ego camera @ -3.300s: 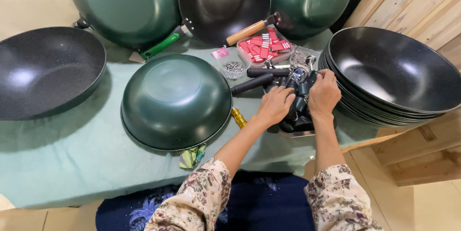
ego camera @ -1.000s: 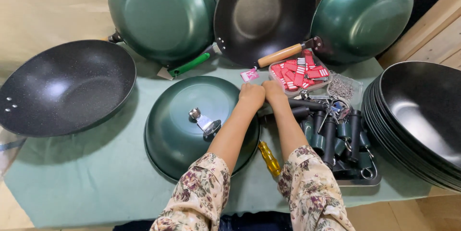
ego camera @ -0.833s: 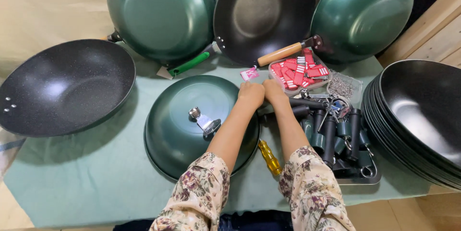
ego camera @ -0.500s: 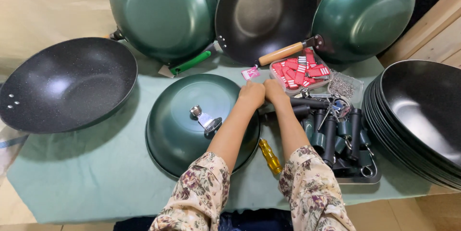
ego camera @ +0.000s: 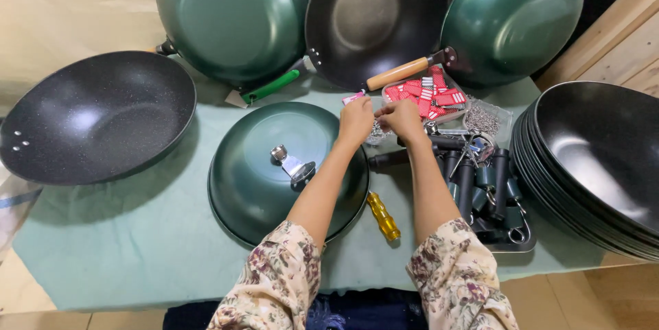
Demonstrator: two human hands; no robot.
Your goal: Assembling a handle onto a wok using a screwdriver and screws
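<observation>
The small heap of silvery metal hardware (ego camera: 377, 132), which our fingers reach into, lies on the pale green tablecloth (ego camera: 137, 234) just beyond the rim of the dark green upturned wok with a bare metal handle bracket (ego camera: 274, 165).

Reading left to right: a black speckled non-stick wok (ego camera: 89, 124) sits at the far left, clear of the upturned wok. Our left hand (ego camera: 355, 121) crosses that wok's rim, fingers curled narrowly and pinched at the hardware; whether a piece is actually gripped we cannot tell. Below, a yellow-handled screwdriver (ego camera: 383, 216) lies against the rim. Our right hand (ego camera: 401, 117) meets the left fingertip to fingertip, likewise narrowly pinched, its contents hidden. Behind it rest red and white packets (ego camera: 429, 93) and a clear bag of small metal parts (ego camera: 484, 119). Next come black pan handles in a metal tray (ego camera: 480, 186), then a stack of black woks (ego camera: 597, 158). Three woks lean along the back: green (ego camera: 230, 18), black with a wooden handle (ego camera: 374, 18), and green (ego camera: 511, 18).

In our judgement, the risks are a small piece slipping from so fine a pinch and rolling under the wok, or a forearm nudging the screwdriver off the table edge.
</observation>
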